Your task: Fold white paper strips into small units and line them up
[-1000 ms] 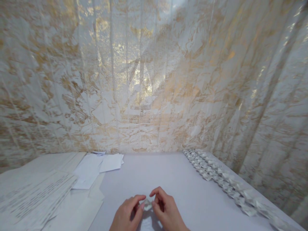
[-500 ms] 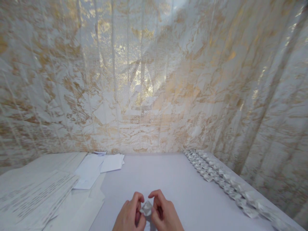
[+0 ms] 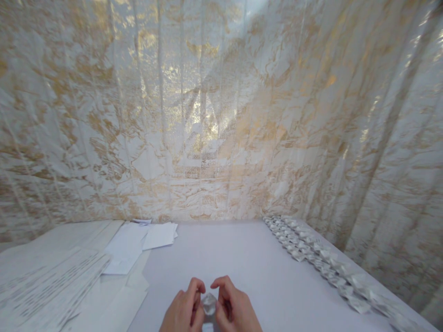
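A small folded paper piece [image 3: 209,304], greyish white with pointed facets, sits between my two hands near the bottom middle of the view. My left hand [image 3: 185,306] grips its left side, thumb and curled fingers close together. From the right, my right hand [image 3: 235,305] holds the other side with its thumb, its index finger arched above. Below the piece, a bit of white paper [image 3: 207,327] shows at the picture's lower edge. The exact contact of the fingertips is partly hidden by the hands.
Several rows of similar folded paper pieces [image 3: 325,263] run along the table's right side. Printed sheets [image 3: 51,286] lie at the left, with blank white papers [image 3: 126,249] and smaller slips [image 3: 159,236] behind. A patterned white-and-gold curtain [image 3: 207,115] hangs beyond the white table [image 3: 221,249].
Both hands have shifted very slightly left and down in view with the folded paper piece, which has turned a little. The papers and rows lie as before.
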The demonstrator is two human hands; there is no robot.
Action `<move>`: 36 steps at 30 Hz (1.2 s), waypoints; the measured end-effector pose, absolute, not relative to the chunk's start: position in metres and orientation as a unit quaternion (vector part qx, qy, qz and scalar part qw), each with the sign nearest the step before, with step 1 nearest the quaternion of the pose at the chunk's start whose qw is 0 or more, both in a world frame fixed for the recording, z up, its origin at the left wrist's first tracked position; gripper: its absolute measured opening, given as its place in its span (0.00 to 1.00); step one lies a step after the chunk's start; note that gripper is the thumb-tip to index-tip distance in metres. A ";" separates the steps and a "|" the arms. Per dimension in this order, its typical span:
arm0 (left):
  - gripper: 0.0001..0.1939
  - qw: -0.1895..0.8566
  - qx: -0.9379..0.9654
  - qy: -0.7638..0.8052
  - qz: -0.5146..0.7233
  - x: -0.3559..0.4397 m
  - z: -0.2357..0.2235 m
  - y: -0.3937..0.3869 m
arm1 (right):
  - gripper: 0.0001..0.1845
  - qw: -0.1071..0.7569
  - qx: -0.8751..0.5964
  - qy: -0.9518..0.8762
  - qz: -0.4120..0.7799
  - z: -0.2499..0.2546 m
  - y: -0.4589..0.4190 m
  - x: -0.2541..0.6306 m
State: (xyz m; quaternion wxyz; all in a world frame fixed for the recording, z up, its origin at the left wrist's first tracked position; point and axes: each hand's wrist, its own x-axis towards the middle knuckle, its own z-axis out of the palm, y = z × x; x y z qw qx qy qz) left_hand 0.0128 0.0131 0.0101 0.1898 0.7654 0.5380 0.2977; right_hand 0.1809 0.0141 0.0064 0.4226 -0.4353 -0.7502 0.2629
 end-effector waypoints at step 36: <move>0.09 0.257 0.728 0.546 0.325 0.018 0.017 0.014 | 0.12 0.258 -0.534 -0.803 0.064 0.030 0.012 0.188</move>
